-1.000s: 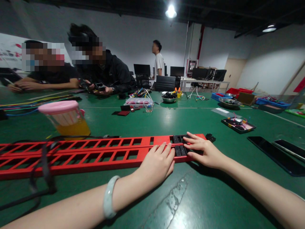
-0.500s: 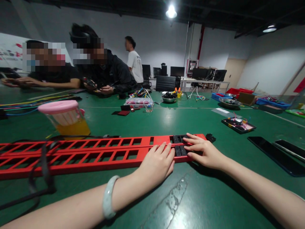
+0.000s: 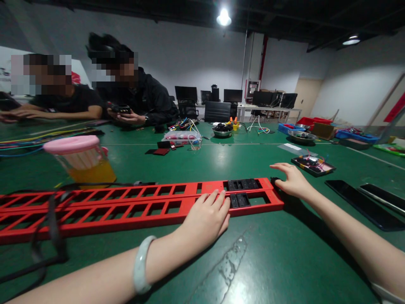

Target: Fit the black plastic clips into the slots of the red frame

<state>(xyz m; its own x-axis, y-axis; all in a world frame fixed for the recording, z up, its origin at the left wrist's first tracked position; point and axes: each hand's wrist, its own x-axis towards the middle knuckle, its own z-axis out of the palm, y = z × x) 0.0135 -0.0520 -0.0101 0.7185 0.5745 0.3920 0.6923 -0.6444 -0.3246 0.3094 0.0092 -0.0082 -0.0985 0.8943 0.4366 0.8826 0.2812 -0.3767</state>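
Note:
Two long red slotted frames (image 3: 186, 211) lie side by side across the table. Several black socket-like modules (image 3: 243, 184) fill slots near the right end of the far frame, and black modules (image 3: 239, 200) sit in the near one beside a bare slot. My left hand (image 3: 207, 215) rests flat on the near frame, just left of these modules, fingers stretched out. Past the frames' right end, my right hand (image 3: 292, 182) has its thumb and fingers apart. By its thumb is a small black piece (image 3: 274, 182), partly hidden; no grip on it shows.
A pink-lidded cup (image 3: 90, 162) with orange liquid stands behind the frames; a black strap (image 3: 57, 228) crosses their left part. Dark phones (image 3: 354, 204) and a small tray (image 3: 313, 164) lie right. Two people sit across the table, with a metal bowl (image 3: 222, 131) and wires nearby.
My right hand has left the black modules and moved right, beyond the frames' end, uncovering the bare slot. My left hand stays on the frame. A standing person at the back is out of sight.

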